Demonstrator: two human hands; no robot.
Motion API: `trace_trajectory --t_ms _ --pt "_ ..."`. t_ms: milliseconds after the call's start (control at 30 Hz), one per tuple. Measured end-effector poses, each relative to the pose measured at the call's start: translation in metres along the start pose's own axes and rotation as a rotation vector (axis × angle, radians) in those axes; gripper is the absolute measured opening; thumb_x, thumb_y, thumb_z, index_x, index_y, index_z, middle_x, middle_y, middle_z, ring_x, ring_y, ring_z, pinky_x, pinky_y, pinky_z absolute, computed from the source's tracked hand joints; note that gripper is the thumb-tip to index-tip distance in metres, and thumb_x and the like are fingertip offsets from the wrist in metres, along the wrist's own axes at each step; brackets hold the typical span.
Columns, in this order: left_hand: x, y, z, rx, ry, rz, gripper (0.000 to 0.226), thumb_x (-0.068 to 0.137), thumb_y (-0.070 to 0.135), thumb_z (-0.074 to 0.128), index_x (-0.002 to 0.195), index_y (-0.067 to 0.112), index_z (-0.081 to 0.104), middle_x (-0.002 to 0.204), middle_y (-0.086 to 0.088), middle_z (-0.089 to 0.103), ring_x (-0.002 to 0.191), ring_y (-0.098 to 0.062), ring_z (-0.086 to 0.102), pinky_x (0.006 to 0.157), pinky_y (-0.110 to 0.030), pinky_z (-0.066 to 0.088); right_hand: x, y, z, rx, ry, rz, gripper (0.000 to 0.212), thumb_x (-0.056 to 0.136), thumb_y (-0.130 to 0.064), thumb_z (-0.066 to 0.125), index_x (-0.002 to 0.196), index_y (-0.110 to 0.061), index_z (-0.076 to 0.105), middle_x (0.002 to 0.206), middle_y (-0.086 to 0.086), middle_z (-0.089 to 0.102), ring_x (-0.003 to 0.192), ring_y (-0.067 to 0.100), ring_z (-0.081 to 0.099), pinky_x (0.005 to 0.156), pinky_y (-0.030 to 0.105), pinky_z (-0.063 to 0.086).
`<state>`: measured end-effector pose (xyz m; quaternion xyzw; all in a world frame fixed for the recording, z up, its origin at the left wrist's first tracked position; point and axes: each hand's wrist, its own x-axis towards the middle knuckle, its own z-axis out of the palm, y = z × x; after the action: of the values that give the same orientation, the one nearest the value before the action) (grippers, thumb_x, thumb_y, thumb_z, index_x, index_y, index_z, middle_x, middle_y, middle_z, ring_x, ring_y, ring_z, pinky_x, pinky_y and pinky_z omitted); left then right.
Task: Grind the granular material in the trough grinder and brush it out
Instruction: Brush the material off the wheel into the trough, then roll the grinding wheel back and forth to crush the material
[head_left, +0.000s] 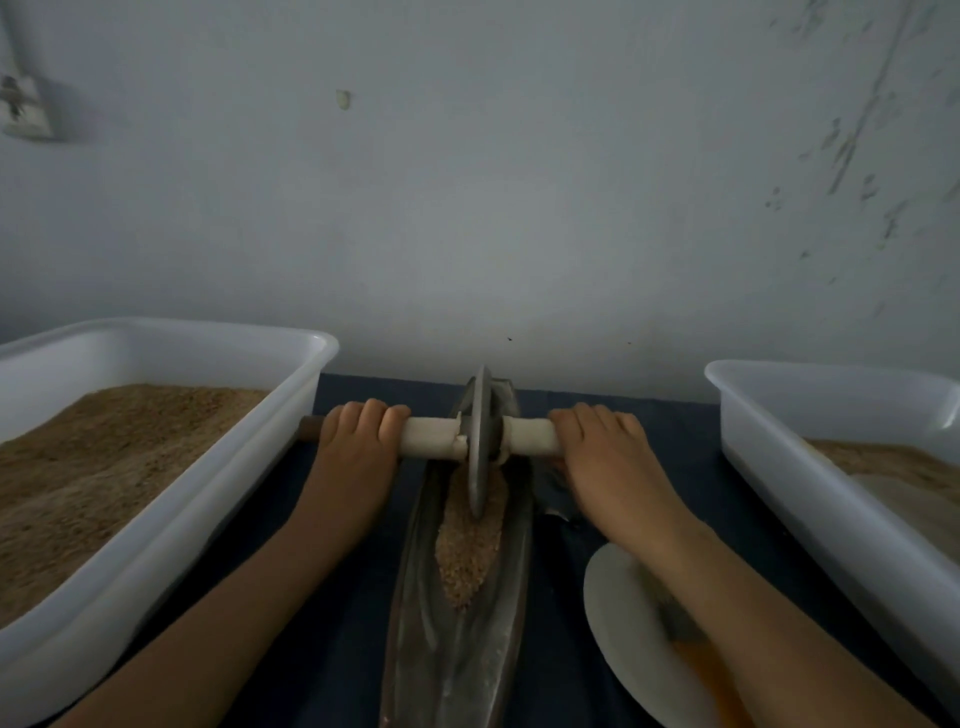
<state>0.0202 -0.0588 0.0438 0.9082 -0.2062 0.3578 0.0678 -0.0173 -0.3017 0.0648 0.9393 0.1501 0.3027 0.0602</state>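
The trough grinder (457, 613) lies along the middle of the tabletop (332, 670), running from the near edge toward the far edge. Granular material (470, 540) sits in it, with the wheel (480, 441) standing upright in the grain. One tub (156, 545) stands at the left edge, another tub (831, 499) at the right. A plate (618, 623) lies between grinder and right tub.

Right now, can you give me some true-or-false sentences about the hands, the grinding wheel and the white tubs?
1. Both hands, left hand and right hand, grip the pale wooden axle. True.
2. The grey metal wheel lies flat on the dark blue cloth. False: it stands upright in the long metal trough.
3. The tan grain lies in the trough. True.
4. The white plastic tub on the left is empty. False: it holds brown granules.
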Motion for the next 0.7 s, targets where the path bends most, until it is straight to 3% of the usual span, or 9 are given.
trace_trajectory --t_ms 100,233,300,467,600,700 --pt "0.009 -0.002 0.009 -0.027 -0.013 -0.028 0.039 0.065 0.000 0.078 0.100 0.001 0.063 0.090 -0.016 0.060 0.079 -0.033 0.058 0.073 -0.042 0.047 0.014 0.001 0.004 0.008 -0.007 0.025 0.033 0.090 -0.019 0.056 0.123 -0.010 0.054 0.112 0.008 0.057 0.103 0.027 0.052 0.086 0.035 0.034" --pt "0.004 -0.004 0.005 -0.041 -0.054 -0.036 0.039 0.065 0.005 0.081 0.099 0.003 0.063 0.090 -0.014 0.061 0.078 -0.032 0.059 0.071 -0.041 0.047 0.013 -0.004 0.000 0.007 -0.012 0.051 0.030 0.083 -0.014 0.063 0.113 -0.008 0.060 0.102 0.010 0.061 0.094 0.029 0.056 0.081 0.036 0.038" --pt "0.005 -0.005 -0.008 -0.024 -0.118 0.003 0.034 0.072 0.011 0.077 0.102 0.007 0.061 0.094 -0.011 0.061 0.083 -0.030 0.059 0.075 -0.040 0.045 0.007 -0.004 -0.005 -0.006 -0.094 0.046 0.030 0.086 -0.018 0.057 0.115 -0.011 0.054 0.106 0.006 0.057 0.097 0.026 0.052 0.081 0.034 0.033" --pt "0.012 -0.005 -0.040 0.135 -0.444 0.089 0.036 0.092 0.037 0.051 0.123 0.025 0.037 0.123 0.005 0.049 0.111 -0.012 0.048 0.096 -0.027 0.035 -0.002 -0.003 -0.035 0.122 -0.449 0.019 0.027 0.096 -0.036 0.046 0.114 -0.017 0.043 0.114 0.001 0.052 0.101 0.020 0.049 0.073 0.030 0.027" --pt "0.015 -0.003 -0.065 0.123 -0.757 0.135 0.035 0.093 0.034 0.051 0.122 0.025 0.033 0.123 0.005 0.049 0.109 -0.011 0.048 0.091 -0.024 0.034 -0.004 -0.005 -0.068 0.286 -0.782 -0.013 0.023 0.094 -0.039 0.051 0.094 -0.022 0.036 0.095 -0.005 0.047 0.085 0.012 0.046 0.060 0.025 0.031" --pt "0.017 -0.004 -0.074 0.052 -0.889 0.127 0.033 0.093 0.032 0.052 0.120 0.027 0.034 0.121 0.006 0.049 0.100 -0.006 0.045 0.086 -0.020 0.034 -0.006 -0.009 -0.073 0.289 -0.815 -0.014 0.023 0.094 -0.039 0.051 0.098 -0.021 0.039 0.096 -0.004 0.047 0.085 0.011 0.045 0.061 0.024 0.033"
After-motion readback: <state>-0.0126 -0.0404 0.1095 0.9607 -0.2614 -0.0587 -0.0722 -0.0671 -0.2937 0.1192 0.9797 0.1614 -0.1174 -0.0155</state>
